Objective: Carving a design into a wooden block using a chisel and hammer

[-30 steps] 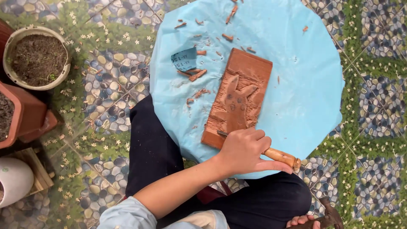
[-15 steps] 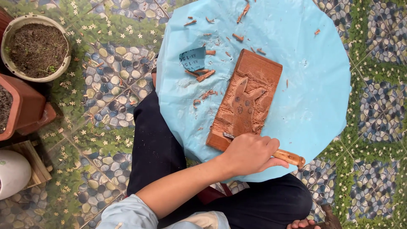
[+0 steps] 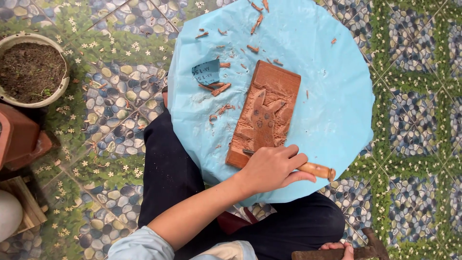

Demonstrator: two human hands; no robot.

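A reddish wooden block (image 3: 269,101) with an animal figure carved in relief lies on a round table covered in light blue paper (image 3: 332,86). My left hand (image 3: 269,168) is wrapped around a chisel (image 3: 317,170) with a wooden handle. The chisel's metal tip rests at the block's near edge. At the bottom edge, my right hand (image 3: 335,247) is only partly in view and grips a hammer (image 3: 368,248) low beside my knee. Wood chips (image 3: 216,89) lie scattered on the paper left of and beyond the block.
A small blue label (image 3: 206,72) lies on the paper near the chips. A round pot of soil (image 3: 31,70), a terracotta pot (image 3: 19,137) and a white object (image 3: 9,214) stand on the pebble-pattern floor at left. My dark-trousered legs are under the table.
My left hand stays closed on the chisel at the block's near edge. The view has shifted slightly, and my right hand with the hammer remains at the bottom edge.
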